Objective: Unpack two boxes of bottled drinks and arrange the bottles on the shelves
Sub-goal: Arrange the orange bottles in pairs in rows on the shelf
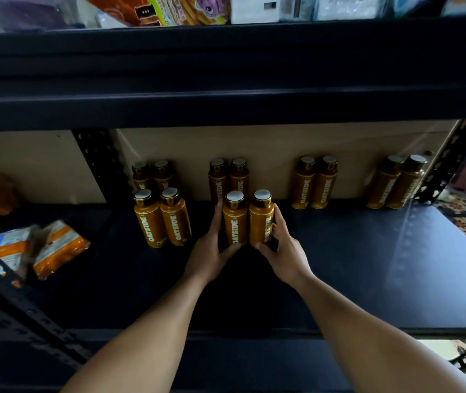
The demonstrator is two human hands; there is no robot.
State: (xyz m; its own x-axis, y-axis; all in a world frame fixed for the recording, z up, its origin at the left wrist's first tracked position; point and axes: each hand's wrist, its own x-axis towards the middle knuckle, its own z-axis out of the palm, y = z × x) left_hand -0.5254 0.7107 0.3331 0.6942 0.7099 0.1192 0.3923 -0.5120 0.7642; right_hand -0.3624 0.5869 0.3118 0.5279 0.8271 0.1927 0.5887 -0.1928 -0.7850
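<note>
My left hand (pixel 207 256) wraps the left bottle (pixel 235 222), fingers running up its outer side and thumb hooked round its lower front. My right hand (pixel 285 256) grasps the right bottle (pixel 260 219) the same way, fingers curled round its outer side and thumb at the base. These two bottles stand upright and touching, caps up, on the dark shelf board (pixel 339 265), and I place everything else from this held pair. Directly behind the held pair, just beside it, stands a second pair (pixel 227 180), partly hidden by it and backed against the cardboard panel (pixel 268 143). To the left of the held pair, in the same row and a little apart, is the front-left pair (pixel 162 219), both labels reading OATSIDE. Behind and to the left of the held pair sits the back-left pair (pixel 152 174). Behind and to the right of the held pair, the right pair (pixel 314 182) stands against the panel, and well to the right of the held pair is the far-right pair (pixel 396 185), close to the perforated upright. Far to the left of the held pair, on the neighbouring bay, lie orange-and-white packets (pixel 59 248). Above the held pair runs the dark upper shelf beam (pixel 226 80), with bright snack packs (pixel 169 9) on top.
</note>
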